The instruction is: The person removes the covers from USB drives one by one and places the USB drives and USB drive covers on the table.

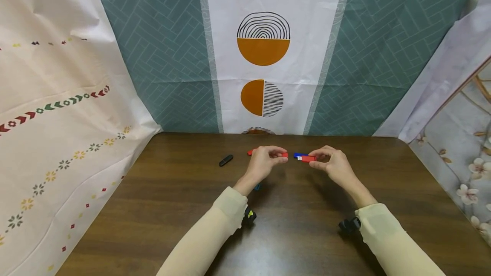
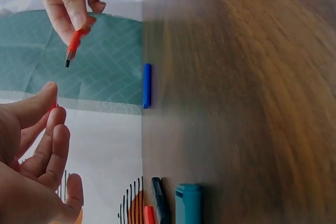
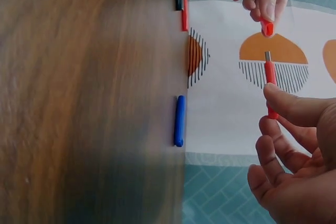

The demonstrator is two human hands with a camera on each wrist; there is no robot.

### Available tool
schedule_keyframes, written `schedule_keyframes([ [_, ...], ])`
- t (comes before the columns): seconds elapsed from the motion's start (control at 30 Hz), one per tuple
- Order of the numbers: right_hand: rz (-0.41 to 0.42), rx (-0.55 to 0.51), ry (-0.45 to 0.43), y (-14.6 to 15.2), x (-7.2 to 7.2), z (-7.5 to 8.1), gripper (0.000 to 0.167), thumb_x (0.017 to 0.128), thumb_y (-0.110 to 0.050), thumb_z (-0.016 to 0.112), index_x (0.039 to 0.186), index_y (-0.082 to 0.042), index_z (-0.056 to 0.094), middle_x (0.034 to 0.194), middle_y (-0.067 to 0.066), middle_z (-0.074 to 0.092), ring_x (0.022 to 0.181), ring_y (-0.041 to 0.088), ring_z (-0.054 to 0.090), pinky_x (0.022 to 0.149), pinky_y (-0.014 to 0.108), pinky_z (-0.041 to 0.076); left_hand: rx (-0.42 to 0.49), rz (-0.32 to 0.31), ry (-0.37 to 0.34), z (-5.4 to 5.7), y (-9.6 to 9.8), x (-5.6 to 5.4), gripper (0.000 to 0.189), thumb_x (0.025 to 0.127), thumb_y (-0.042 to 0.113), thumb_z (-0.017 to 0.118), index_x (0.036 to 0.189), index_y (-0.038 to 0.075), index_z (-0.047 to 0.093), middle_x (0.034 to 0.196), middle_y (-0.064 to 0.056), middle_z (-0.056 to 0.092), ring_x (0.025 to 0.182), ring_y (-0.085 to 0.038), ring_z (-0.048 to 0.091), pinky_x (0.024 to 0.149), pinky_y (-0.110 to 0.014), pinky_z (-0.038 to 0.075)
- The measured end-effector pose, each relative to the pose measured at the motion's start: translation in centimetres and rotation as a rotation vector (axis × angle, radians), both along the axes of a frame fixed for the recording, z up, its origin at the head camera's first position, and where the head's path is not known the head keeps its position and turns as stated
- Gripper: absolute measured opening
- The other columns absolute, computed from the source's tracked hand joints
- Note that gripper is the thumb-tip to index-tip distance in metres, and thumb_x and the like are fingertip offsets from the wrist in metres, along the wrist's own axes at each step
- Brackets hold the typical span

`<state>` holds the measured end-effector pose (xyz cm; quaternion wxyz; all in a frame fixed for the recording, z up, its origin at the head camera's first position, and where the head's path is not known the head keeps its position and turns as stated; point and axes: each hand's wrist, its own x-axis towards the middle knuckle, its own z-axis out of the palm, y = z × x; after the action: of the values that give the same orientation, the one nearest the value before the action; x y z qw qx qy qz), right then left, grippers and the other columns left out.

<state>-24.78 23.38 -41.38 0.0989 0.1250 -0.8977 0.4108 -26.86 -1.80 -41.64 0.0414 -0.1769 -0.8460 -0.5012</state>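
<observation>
Between thumb and fingers, my right hand (image 1: 334, 164) pinches a red USB flash drive (image 3: 270, 72), its metal plug bare and pointing toward the left hand. Across from it my left hand (image 1: 264, 162) pinches a small red cap (image 3: 268, 28), whose hollow end shows in the right wrist view. A short gap separates plug and cap, and both are held above the table. Just behind the red drive in the head view lies a blue USB flash drive (image 2: 147, 86) on the table.
Left of the hands lies a black flash drive (image 1: 226, 160). A second red stick (image 1: 250, 152) is partly hidden behind the left hand, and a teal one (image 2: 188, 204) by the left wrist. The brown table (image 1: 172, 208) ends at a patterned cloth backdrop (image 1: 172, 76).
</observation>
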Motion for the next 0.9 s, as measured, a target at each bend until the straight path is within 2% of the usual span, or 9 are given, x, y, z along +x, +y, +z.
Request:
schedule_keyframes([
  [0.43, -0.019, 0.019, -0.036, 1.4, -1.0, -0.1, 0.024, 0.087, -0.007, 0.084, 0.109, 0.000, 0.078, 0.096, 0.013, 0.071, 0.085, 0.025, 0.058, 0.071, 0.033, 0.045, -0.043, 0.001, -0.018, 0.0, 0.9, -1.1, 0.020, 0.090, 0.023, 0.084, 0.106, 0.011, 0.081, 0.085, 0.005, 0.073, 0.076, -0.008, 0.064, 0.071, -0.022, 0.053],
  [0.67, -0.029, 0.041, -0.031, 1.6, -1.1, -0.6, 0.023, 0.088, -0.007, 0.084, 0.109, 0.000, 0.079, 0.098, 0.014, 0.070, 0.086, 0.026, 0.058, 0.074, 0.035, 0.044, -0.042, 0.022, -0.068, -0.5, 1.2, -1.4, 0.021, 0.088, 0.020, 0.084, 0.106, 0.010, 0.081, 0.084, 0.004, 0.073, 0.074, -0.007, 0.064, 0.070, -0.021, 0.053],
  [0.9, -0.022, 0.062, -0.050, 1.8, -1.2, -0.8, 0.023, 0.088, -0.009, 0.084, 0.109, 0.000, 0.079, 0.096, 0.012, 0.069, 0.085, 0.025, 0.057, 0.072, 0.034, 0.044, -0.063, 0.006, -0.093, -0.6, 1.7, -1.7, 0.020, 0.088, 0.019, 0.085, 0.106, 0.010, 0.082, 0.082, 0.004, 0.073, 0.074, -0.008, 0.064, 0.067, -0.021, 0.052],
])
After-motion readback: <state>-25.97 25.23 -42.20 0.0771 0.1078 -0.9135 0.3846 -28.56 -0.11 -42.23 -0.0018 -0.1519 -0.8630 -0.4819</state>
